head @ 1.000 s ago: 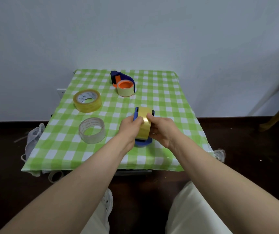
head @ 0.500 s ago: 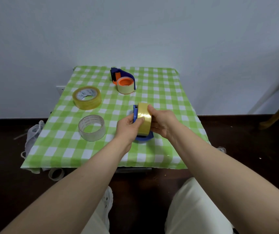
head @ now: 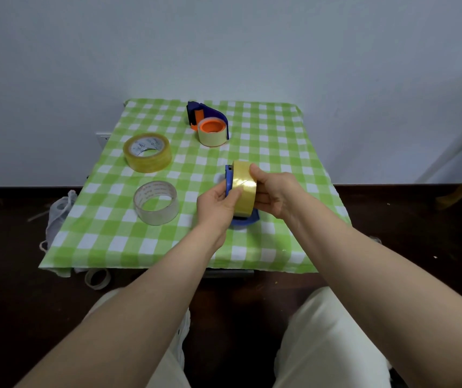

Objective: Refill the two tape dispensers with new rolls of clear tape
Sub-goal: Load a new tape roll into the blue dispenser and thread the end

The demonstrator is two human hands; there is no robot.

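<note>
both hands at the near blue dispenser: right hand grasps the yellowish roll seated on it, left hand pinches the roll's edge, probably hunting the tape end. far dispenser beyond the hands looks loaded. two spare rolls left of left hand on table. task looks nearly done.
</note>
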